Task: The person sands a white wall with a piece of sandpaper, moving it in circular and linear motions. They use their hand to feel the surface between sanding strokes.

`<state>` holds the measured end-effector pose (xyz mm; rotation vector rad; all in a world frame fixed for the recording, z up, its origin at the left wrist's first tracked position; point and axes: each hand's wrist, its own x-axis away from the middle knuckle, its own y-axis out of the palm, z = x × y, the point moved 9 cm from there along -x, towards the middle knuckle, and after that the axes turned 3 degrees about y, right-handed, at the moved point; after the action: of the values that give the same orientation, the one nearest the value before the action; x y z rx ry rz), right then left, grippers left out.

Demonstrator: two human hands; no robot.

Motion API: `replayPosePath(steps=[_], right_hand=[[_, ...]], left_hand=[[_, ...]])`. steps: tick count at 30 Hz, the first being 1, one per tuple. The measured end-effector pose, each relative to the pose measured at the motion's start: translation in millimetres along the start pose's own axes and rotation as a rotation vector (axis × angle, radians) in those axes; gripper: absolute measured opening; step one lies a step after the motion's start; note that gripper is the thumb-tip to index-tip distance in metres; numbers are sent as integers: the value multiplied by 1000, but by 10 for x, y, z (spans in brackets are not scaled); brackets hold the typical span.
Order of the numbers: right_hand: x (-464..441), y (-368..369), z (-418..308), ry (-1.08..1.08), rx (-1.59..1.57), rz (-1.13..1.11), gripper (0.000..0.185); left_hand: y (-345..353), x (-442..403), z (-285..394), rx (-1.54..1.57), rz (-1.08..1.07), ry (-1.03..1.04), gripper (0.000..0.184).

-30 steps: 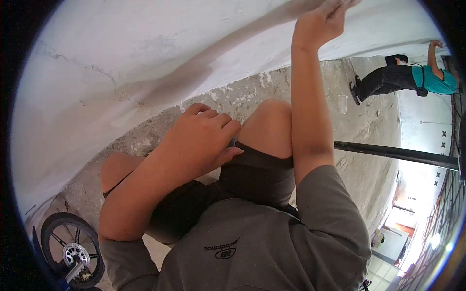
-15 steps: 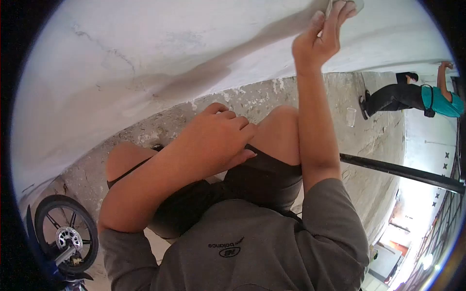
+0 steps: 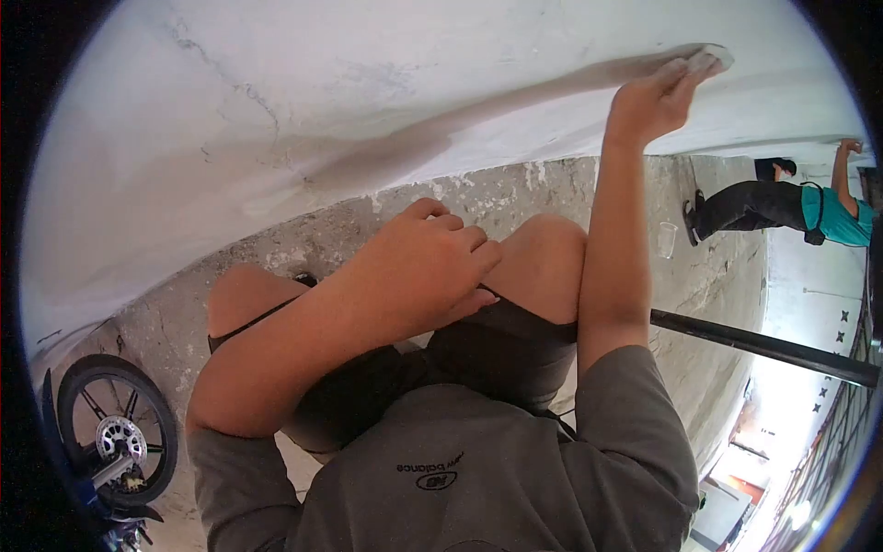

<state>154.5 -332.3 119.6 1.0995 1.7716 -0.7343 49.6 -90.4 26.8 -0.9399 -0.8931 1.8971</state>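
My right hand (image 3: 664,97) reaches up to the white wall (image 3: 303,92), its fingers closed on a pale folded sheet (image 3: 719,58) that looks like sandpaper. The sheet lies against the wall, and the fingertips over it look whitened. Close to my thighs, my left hand (image 3: 441,262) hangs loosely curled with the thumb apart from the fingers. Nothing shows in it, though its palm is mostly hidden. My bent knees (image 3: 543,258) face the foot of the wall.
A motorcycle wheel (image 3: 118,432) stands at the lower left. A black pole (image 3: 763,345) juts in from the right. On the rough floor is a clear plastic cup (image 3: 666,239). Farther right, a person in a teal shirt (image 3: 837,213) reaches to the wall.
My right hand has slid the pale sheet along the wall to the right. The whole view has shifted slightly, and my left hand keeps its loose curl.
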Motion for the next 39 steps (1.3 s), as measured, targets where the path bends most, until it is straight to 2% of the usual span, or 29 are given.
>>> replayPosePath(steps=[2, 3, 6, 8, 10, 12, 14, 16, 19, 22, 23, 24, 26, 27, 28, 30, 31, 34, 35, 37, 39], right_hand=[[265, 121, -170, -270, 121, -152, 41], [366, 167, -297, -323, 73, -231, 42], [252, 163, -301, -376, 98, -237, 42], [130, 164, -221, -302, 142, -181, 43], [36, 51, 0, 28, 50, -21, 43], [174, 138, -84, 43, 4, -81, 46], [366, 282, -641, -419, 49, -198, 49], [279, 233, -616, -455, 86, -220, 51], [56, 34, 163, 295, -79, -82, 50], [230, 86, 39, 291, -81, -160, 54], [249, 107, -161, 172, -12, -209, 52], [234, 125, -224, 172, -7, -209, 52], [223, 179, -451, -6, -3, -271, 50], [198, 164, -360, -28, 17, -237, 50], [164, 157, -291, -30, 16, -233, 50], [61, 24, 132, 291, -50, -84, 51], [58, 19, 371, 496, -205, -41, 52], [35, 36, 354, 411, -208, 72, 53], [92, 73, 334, 416, -146, 11, 52], [118, 57, 128, 234, -64, -20, 49], [90, 14, 193, 187, -82, -23, 48]], left_hand=[[-16, 8, 7, 30, 15, 10, 36], [-15, 3, -4, 28, 14, 10, 36], [-5, 1, -31, 6, -15, -9, 37], [-36, 2, 10, -10, -10, 2, 38], [-31, 12, 51, -11, -10, 3, 38], [-25, -19, 67, -16, -11, 15, 39], [21, -30, 29, 8, -60, -3, 39], [43, -28, 15, -4, -47, 8, 39], [-28, 14, 3, -15, -5, 0, 39], [-75, 32, 4, 2, 8, -12, 39], [-70, 20, 5, 8, 2, -10, 39], [-54, -2, 7, 12, 2, -6, 39], [-9, -34, 11, 17, -23, 0, 40], [6, -40, 21, 15, -26, 3, 40], [34, -47, 31, 4, -40, 5, 39], [41, -42, 35, -11, -42, 5, 39], [38, -28, 35, -1, -32, 7, 38], [37, -5, 15, 21, -24, 7, 38], [37, -6, 6, 31, -24, 0, 38], [45, -13, 29, 30, -40, 10, 38], [28, -13, 25, 18, -34, 6, 38]])
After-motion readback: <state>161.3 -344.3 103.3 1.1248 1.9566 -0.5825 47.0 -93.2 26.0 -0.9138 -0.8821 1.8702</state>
